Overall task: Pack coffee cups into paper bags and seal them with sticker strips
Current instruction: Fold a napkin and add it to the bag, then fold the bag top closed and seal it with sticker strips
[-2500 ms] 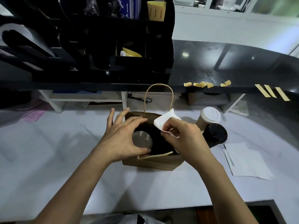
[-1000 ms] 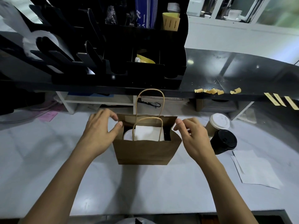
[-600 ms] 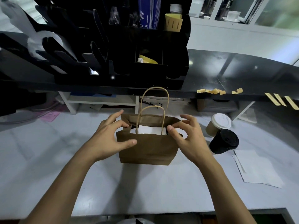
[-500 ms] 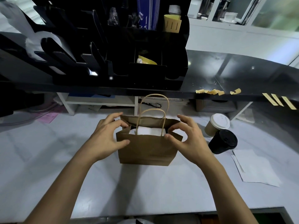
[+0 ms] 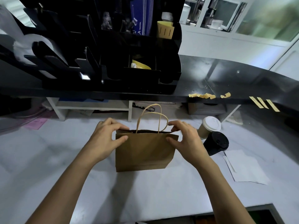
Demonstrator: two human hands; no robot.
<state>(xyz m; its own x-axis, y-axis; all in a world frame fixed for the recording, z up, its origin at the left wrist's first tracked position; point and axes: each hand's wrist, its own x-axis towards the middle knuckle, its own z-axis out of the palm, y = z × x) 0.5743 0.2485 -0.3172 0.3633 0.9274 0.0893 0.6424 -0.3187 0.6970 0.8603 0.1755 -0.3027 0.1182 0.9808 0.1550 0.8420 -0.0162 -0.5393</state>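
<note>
A brown paper bag stands upright on the white counter, its two twisted handles up and its mouth pressed almost flat. My left hand pinches the bag's top left corner between thumb and fingers. My right hand pinches the top right corner the same way. What is inside the bag is hidden. Right of the bag stand a brown cup with a white lid and a black cup with a black lid. Three yellow sticker strips hang off the black shelf's edge at the right.
A black organiser with lids and sleeves fills the raised black shelf behind the bag. Curled yellow sticker scraps lie on that shelf. White paper sheets lie on the counter at the right.
A white napkin went into the bag on top of the cup. Both hands then moved to the bag's top corners and squeezed the open mouth nearly flat, hiding the contents.
</note>
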